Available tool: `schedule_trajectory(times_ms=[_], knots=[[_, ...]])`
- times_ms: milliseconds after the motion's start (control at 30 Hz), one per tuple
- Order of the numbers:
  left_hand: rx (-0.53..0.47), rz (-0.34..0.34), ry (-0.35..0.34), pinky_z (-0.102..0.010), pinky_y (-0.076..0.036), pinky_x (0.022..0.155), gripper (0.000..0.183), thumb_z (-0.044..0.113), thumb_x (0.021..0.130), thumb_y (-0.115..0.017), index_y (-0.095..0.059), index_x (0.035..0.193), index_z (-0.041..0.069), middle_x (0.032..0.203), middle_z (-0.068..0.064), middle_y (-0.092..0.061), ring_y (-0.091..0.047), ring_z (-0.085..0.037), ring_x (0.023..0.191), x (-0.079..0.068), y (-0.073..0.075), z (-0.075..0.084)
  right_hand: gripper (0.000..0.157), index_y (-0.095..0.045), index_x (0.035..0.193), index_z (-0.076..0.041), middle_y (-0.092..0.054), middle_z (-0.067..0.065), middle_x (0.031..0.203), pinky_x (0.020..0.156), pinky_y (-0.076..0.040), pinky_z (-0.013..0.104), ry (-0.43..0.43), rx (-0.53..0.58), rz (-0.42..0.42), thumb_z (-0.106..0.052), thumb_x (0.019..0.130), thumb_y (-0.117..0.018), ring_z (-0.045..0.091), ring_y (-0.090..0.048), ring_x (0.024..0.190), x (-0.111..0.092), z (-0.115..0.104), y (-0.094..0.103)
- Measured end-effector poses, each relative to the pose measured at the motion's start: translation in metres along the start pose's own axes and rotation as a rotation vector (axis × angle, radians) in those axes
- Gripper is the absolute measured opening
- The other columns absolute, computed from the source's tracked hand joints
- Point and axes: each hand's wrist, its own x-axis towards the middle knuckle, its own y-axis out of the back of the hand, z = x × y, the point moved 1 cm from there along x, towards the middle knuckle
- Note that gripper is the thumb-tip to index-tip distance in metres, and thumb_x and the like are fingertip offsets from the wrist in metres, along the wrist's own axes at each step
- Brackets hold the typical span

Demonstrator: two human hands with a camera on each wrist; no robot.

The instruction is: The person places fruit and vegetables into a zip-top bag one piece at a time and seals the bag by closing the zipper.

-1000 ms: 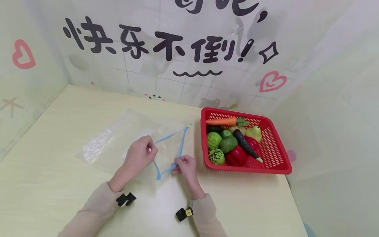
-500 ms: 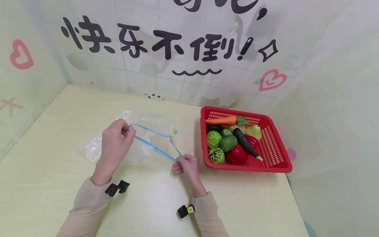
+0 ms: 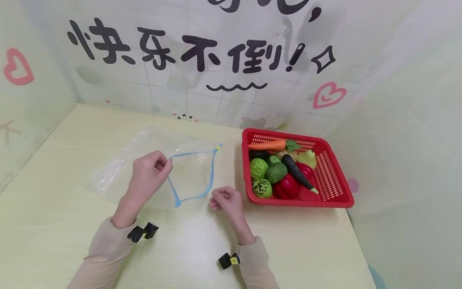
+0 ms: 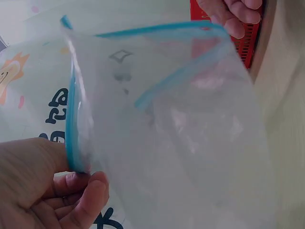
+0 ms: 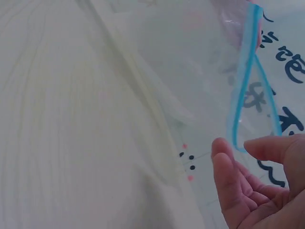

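A clear zip bag (image 3: pixel 195 175) with a blue strip along its mouth lies to the left of the basket, its mouth spread into a four-sided opening. My left hand (image 3: pixel 150 172) pinches the left part of the blue edge; in the left wrist view, thumb and fingers (image 4: pixel 97 188) meet at that strip. Just off the right side of the mouth is my right hand (image 3: pixel 228 201). The right wrist view has its thumb (image 5: pixel 267 147) and forefinger apart, with the blue strip (image 5: pixel 243 81) right beyond them and nothing between them.
A red plastic basket (image 3: pixel 337 168) stands on the pale table (image 3: pixel 195 257) at the right. In it lie a carrot (image 3: pixel 268 145), an eggplant (image 3: pixel 297 172), a red pepper (image 3: pixel 287 188), a pear (image 3: pixel 306 159) and several green vegetables. A printed wall (image 3: pixel 202 96) closes the back.
My left hand has moved left with its side of the bag mouth. The mouth has gone from narrow to wide open, and my right hand has let go of the blue edge.
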Motion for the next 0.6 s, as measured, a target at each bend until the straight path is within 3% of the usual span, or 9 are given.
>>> schedule_trajectory(times_ms=[100,200,333,400,467,600], knots=[[0.002,-0.010,-0.024,-0.025,-0.045,0.044,0.017,-0.008,0.073,-0.065,-0.055,0.062,0.001,0.056,-0.006,-0.056,-0.057,-0.016,0.049,-0.001,-0.002,0.001,0.015,-0.063,0.093,0.012,-0.066,0.025,0.078,0.060,-0.057,0.029,0.072,-0.120,-0.052,-0.001,0.085,-0.063,0.022,-0.068,0.062,-0.009,-0.014,0.006],[0.019,-0.001,-0.051,-0.029,-0.047,0.044,0.017,-0.008,0.074,-0.065,-0.055,0.063,0.001,0.056,-0.007,-0.054,-0.057,-0.017,0.049,0.000,-0.002,0.002,0.014,-0.064,0.093,0.010,-0.067,0.023,0.079,0.058,-0.056,0.027,0.217,-0.207,-0.048,0.000,0.084,-0.066,0.024,-0.068,0.065,-0.015,-0.023,0.017],[0.034,0.030,-0.075,-0.032,-0.048,0.045,0.016,-0.008,0.074,-0.064,-0.055,0.063,-0.001,0.057,-0.009,-0.054,-0.057,-0.019,0.049,0.000,-0.001,0.003,0.016,-0.066,0.094,0.007,-0.068,0.018,0.082,0.057,-0.053,0.024,0.463,-0.315,0.097,0.001,0.080,-0.070,0.018,-0.064,0.069,-0.017,-0.040,0.042],[0.032,0.049,-0.078,-0.033,-0.048,0.045,0.015,-0.008,0.074,-0.064,-0.056,0.064,-0.001,0.058,-0.010,-0.055,-0.058,-0.019,0.050,0.001,-0.001,0.003,0.019,-0.066,0.096,0.005,-0.068,0.016,0.086,0.060,-0.055,0.029,0.531,-0.400,0.197,-0.001,0.079,-0.072,0.020,-0.064,0.074,-0.015,-0.046,0.057],[0.027,0.066,-0.077,-0.033,-0.049,0.045,0.014,-0.009,0.074,-0.064,-0.056,0.064,-0.001,0.058,-0.010,-0.056,-0.058,-0.020,0.050,0.000,0.000,0.003,0.022,-0.067,0.097,0.004,-0.068,0.016,0.090,0.062,-0.055,0.034,0.541,-0.522,0.291,-0.003,0.078,-0.074,0.024,-0.064,0.078,-0.011,-0.050,0.071],[0.010,0.088,-0.076,-0.033,-0.049,0.045,0.014,-0.010,0.073,-0.064,-0.057,0.065,-0.001,0.059,-0.009,-0.057,-0.058,-0.019,0.050,0.000,-0.001,0.003,0.027,-0.067,0.099,0.001,-0.067,0.014,0.092,0.070,-0.053,0.040,0.402,-0.776,0.382,-0.012,0.078,-0.076,0.028,-0.062,0.082,-0.004,-0.049,0.094]])
